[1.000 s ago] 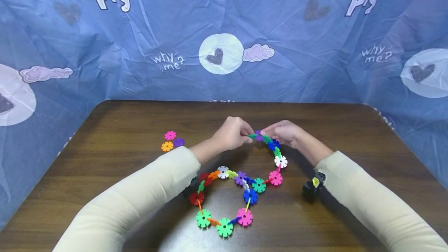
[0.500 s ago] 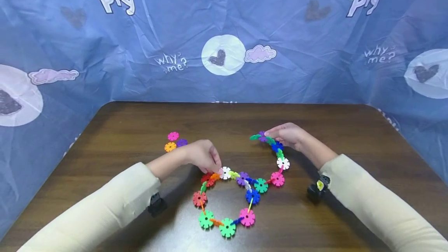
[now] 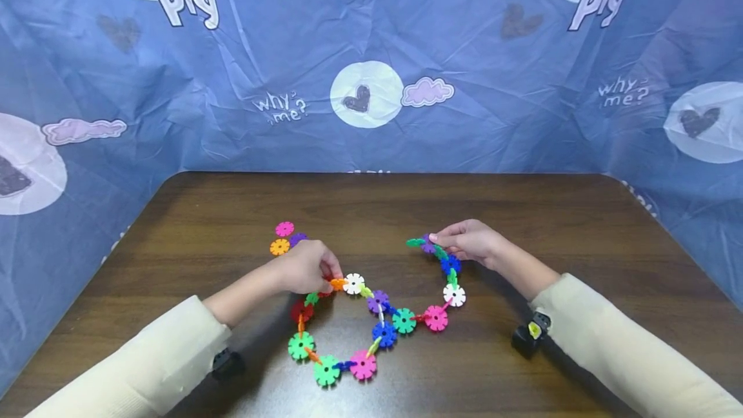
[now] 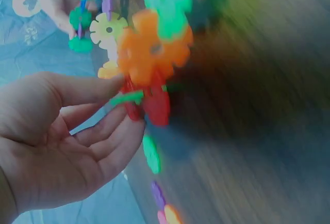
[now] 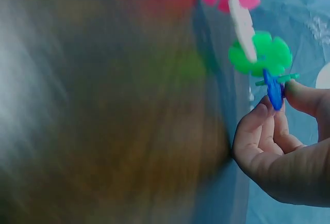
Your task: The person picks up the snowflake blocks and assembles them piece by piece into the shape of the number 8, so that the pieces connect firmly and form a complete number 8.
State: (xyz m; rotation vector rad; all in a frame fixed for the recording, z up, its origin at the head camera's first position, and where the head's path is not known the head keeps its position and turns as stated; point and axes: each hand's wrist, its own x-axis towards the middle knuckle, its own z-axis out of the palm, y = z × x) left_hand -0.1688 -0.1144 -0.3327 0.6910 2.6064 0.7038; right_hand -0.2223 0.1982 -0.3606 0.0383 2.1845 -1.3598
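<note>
Flower-shaped plastic discs, slotted edge to edge, form a multicoloured chain (image 3: 404, 320) on the table: a closed ring at the left and a curved tail at the right. My left hand (image 3: 307, 268) pinches a red disc (image 4: 157, 105) at the ring's far left, beside an orange disc (image 4: 154, 47). Near the tail's far end, my right hand (image 3: 473, 240) holds the chain between thumb and fingers at a purple disc (image 3: 428, 244). A green disc (image 3: 415, 242) ends the tail, sticking out left of that hand. Fingers partly hide the held pieces.
Loose pink (image 3: 284, 229), orange (image 3: 280, 247) and purple discs (image 3: 298, 238) lie just behind my left hand. The brown wooden table (image 3: 522, 199) meets a blue printed cloth (image 3: 493, 128) at its far edge.
My left hand has let go of the tail's green end and come down left to grip the ring. The ring has shifted left; my right hand has kept its hold, moving slightly nearer.
</note>
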